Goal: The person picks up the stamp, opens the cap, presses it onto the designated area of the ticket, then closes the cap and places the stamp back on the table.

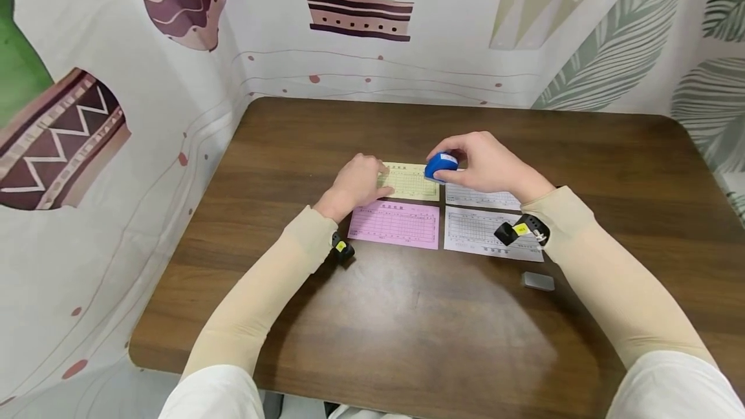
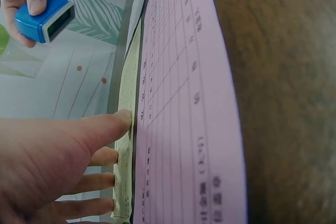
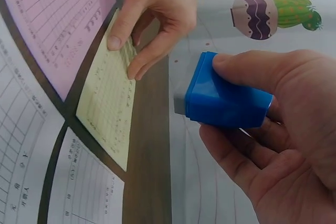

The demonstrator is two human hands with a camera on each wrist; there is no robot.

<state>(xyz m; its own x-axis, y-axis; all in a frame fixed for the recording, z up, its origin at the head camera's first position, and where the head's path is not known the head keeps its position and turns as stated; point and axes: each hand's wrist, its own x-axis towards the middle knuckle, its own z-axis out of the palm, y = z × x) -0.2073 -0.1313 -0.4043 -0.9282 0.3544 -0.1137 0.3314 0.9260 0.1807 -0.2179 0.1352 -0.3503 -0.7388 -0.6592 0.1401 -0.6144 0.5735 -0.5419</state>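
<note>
My right hand [image 1: 485, 163] grips a blue self-inking stamp [image 1: 440, 164] between thumb and fingers. In the right wrist view the stamp [image 3: 228, 95] is held off the paper, its grey base facing the forms. Thumb and fingertips of my left hand [image 1: 357, 181] rest on the left part of the yellow form [image 1: 414, 181]; in the left wrist view those fingers [image 2: 107, 129] are spread along its edge. Just below lies a pink form [image 1: 396, 225]. To the right are two white forms, one upper [image 1: 480, 196] and one lower [image 1: 483, 231], partly covered by the right hand and wrist camera.
A small grey rectangular piece [image 1: 538, 281] lies on the brown wooden table [image 1: 407, 315], near my right forearm. Behind the table hangs a white cloth [image 1: 442, 70] printed with cacti and leaves.
</note>
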